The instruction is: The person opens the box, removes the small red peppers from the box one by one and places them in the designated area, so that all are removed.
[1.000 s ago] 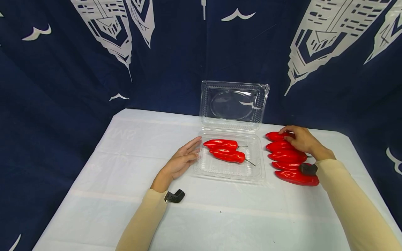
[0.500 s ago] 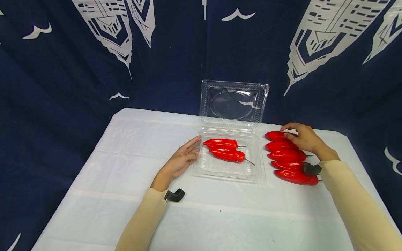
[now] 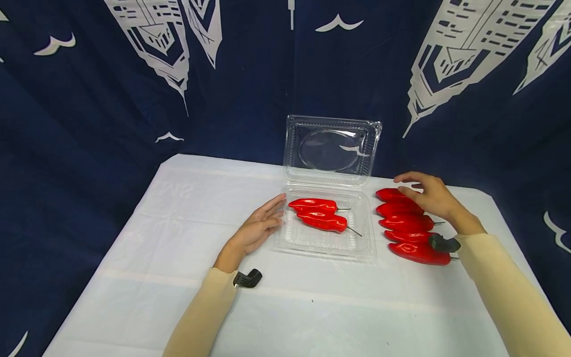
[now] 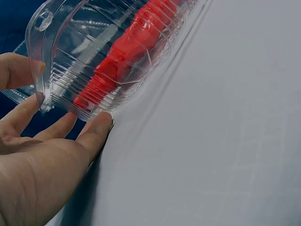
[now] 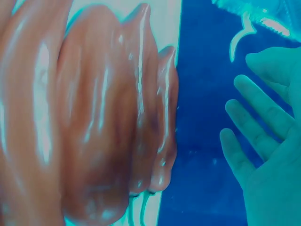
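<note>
A clear plastic clamshell container [image 3: 327, 244] lies on the table with its lid raised at the back. Two red peppers [image 3: 323, 221] with thin stems rest side by side inside it. My left hand [image 3: 255, 229] touches the container's left side with extended fingers; the left wrist view shows the fingertips [image 4: 99, 122] at its ribbed wall and rim. On the right, several red peppers [image 3: 403, 222] lie in a row. Over the far end of that row is my right hand [image 3: 430, 196], fingers spread and holding nothing. In the right wrist view a gap separates it from the peppers [image 5: 99, 117].
A white cloth covers the table [image 3: 187, 238]. Behind it hangs a dark blue curtain [image 3: 250, 89] with white printed shapes. The raised clear lid [image 3: 330, 173] stands in front of the curtain. Black wrist cameras [image 3: 250, 278] sit on both sleeves.
My right hand has shifted slightly back and to the right, and its fingers have spread away from the farthest pepper in the row. The left hand and the container have stayed put.
</note>
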{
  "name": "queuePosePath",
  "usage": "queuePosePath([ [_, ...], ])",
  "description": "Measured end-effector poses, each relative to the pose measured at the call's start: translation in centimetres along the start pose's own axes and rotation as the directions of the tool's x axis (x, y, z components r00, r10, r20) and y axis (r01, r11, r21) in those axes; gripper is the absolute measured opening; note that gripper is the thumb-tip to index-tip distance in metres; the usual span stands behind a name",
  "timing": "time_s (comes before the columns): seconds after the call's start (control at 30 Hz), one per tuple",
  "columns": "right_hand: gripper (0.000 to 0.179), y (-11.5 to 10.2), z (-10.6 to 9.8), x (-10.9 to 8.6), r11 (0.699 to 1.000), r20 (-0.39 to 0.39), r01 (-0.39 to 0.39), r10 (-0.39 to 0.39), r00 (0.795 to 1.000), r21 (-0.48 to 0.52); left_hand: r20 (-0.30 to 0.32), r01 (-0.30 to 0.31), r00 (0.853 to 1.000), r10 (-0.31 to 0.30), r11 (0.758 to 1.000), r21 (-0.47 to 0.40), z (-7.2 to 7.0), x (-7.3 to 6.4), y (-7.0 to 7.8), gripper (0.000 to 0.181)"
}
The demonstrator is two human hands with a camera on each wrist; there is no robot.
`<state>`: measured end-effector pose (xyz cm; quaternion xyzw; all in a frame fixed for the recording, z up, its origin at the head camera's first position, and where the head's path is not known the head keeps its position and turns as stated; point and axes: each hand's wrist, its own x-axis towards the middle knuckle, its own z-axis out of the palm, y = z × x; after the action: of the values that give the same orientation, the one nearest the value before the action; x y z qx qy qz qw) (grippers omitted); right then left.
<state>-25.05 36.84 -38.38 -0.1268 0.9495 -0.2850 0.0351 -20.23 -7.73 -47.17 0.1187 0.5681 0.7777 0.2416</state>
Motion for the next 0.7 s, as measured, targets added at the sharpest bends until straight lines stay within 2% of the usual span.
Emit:
queuePosePath([
  [0.7,0.039,-3.7,0.5,-1.0,0.994,-0.011,0.104,-0.103,0.995,0.026,0.003,-0.004,1.000,0.004,1.000,0.002,0.1,0.0,0.0,0.070],
])
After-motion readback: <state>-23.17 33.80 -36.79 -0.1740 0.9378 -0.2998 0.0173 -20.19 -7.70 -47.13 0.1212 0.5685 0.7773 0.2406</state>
